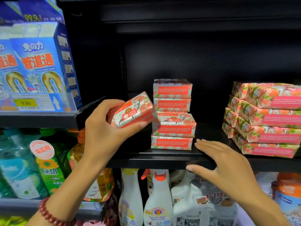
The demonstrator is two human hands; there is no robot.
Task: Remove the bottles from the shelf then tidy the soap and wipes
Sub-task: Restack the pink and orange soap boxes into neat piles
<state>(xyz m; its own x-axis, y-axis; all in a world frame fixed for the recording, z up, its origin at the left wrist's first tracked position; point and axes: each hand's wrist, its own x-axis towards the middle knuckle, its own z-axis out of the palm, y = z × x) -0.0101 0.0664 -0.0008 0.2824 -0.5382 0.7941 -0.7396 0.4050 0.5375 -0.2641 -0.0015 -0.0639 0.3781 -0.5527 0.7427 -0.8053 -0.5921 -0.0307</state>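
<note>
My left hand (104, 128) grips a red-and-white wrapped soap bar (133, 110), tilted, just left of a stack of the same soap bars (173, 115) on the black shelf (146, 162). That stack stands several bars high, its lower half shifted slightly forward. My right hand (224, 165) lies flat and empty on the shelf's front edge, right of the stack. A larger pile of pink-labelled soap packs (267, 119) fills the shelf's right end.
Blue drain-cleaner boxes (39, 62) sit on the upper left shelf with a 9.90 price tag. Green and orange dish-soap bottles (48, 165) stand lower left. White spray bottles (158, 201) and other cleaners stand under the black shelf.
</note>
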